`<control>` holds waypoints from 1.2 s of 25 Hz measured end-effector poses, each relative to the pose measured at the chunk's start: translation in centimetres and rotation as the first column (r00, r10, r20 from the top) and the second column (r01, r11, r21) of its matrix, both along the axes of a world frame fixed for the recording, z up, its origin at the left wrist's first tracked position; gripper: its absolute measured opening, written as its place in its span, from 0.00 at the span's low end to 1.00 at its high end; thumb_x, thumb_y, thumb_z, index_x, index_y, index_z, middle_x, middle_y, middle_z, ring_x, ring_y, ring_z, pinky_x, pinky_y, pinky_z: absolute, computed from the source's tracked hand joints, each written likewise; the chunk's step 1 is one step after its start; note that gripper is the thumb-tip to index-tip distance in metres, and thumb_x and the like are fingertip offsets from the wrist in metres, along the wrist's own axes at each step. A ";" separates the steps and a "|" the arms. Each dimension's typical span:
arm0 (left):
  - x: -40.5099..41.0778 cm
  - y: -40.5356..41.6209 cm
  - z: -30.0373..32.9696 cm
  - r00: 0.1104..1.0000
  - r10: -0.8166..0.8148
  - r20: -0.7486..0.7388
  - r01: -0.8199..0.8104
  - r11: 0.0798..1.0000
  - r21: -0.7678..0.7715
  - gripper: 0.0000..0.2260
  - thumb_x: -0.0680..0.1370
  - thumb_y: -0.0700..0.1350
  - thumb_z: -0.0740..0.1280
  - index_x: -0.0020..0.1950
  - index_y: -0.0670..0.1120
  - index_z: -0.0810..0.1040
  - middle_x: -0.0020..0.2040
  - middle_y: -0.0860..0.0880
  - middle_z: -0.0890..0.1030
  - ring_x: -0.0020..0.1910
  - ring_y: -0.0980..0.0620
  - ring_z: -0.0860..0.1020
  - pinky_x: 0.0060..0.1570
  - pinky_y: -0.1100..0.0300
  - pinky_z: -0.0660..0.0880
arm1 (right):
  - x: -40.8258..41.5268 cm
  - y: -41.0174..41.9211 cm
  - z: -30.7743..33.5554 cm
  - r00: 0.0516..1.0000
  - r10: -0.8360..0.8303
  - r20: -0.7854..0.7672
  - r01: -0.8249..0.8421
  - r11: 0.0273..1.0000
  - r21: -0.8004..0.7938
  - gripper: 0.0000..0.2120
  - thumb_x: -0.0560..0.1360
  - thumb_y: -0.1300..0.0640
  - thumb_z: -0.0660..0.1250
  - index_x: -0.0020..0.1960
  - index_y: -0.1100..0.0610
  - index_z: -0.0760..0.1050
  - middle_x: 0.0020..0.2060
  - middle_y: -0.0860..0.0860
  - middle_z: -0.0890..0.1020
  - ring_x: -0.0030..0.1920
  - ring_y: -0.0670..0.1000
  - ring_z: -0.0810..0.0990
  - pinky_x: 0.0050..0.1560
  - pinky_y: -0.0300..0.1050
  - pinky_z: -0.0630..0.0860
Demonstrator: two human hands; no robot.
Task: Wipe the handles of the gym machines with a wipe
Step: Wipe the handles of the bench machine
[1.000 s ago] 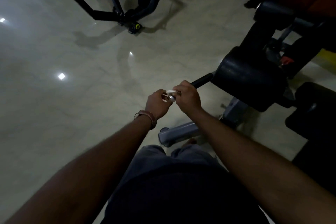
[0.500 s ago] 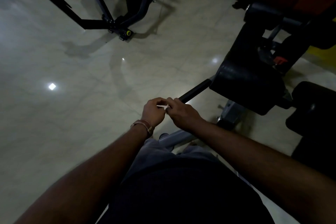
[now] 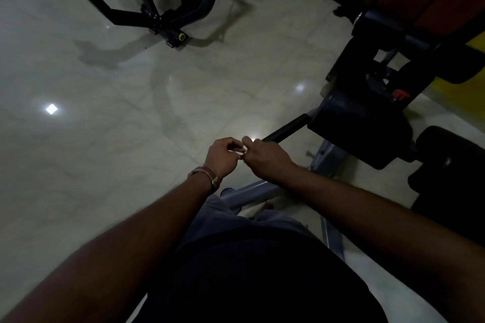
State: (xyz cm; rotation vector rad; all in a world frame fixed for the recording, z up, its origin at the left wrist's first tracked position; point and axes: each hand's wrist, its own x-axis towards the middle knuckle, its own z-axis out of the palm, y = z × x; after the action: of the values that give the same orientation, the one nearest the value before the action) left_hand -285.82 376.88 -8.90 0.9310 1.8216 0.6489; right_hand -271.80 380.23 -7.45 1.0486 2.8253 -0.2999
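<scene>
Where both arms converge ahead of the torso, the scene is listed from the nearest item to the farthest.

Left hand [image 3: 221, 156]: fingers are curled, and one edge of the wipe is pinched between thumb and fingertips; a strap is worn at the wrist.

Right hand [image 3: 265, 158]: fingers are curled toward the left hand, and the other edge of the wipe appears to be pinched; the grip is partly hidden by the knuckles.

Wipe [image 3: 238, 150]: a small pale scrap is seen between the two hands, just short of the near end of the handle; it is judged light, limp and easily torn, so it is best spread flat and held at opposite edges before being wrapped round the bar.

Handle [image 3: 286, 130]: a dark straight grip projects from the padded roller toward the hands, its near tip hidden behind the right hand; it is judged rigid, fixed and probably slightly tacky, so the wipe would be closed round it and drawn along its length.

Padded roller [image 3: 359, 130]: a dark cushion is mounted at the far end of the handle.

Floor [image 3: 105, 113]: glossy pale tiles carry light reflections.

Far machine [image 3: 157, 10]: a black frame stands well apart at the top.
</scene>
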 end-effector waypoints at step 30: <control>1.3 0.6 1.5 0.980 -0.133 -0.148 0.140 0.990 0.035 0.06 0.69 0.48 0.77 0.41 0.47 0.85 0.39 0.52 0.84 0.38 0.56 0.80 0.37 0.67 0.72 | 0.9 -1.0 -2.8 -0.364 -0.892 0.267 0.182 -0.350 -0.919 0.08 0.72 0.70 0.66 0.42 0.58 0.79 0.39 0.55 0.83 0.36 0.50 0.80 0.34 0.40 0.77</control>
State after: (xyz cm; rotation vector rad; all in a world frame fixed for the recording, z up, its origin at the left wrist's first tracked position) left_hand -284.57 377.50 -7.37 1.1487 1.8574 0.5498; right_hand -270.92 379.18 -10.30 2.8516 0.3604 -2.4122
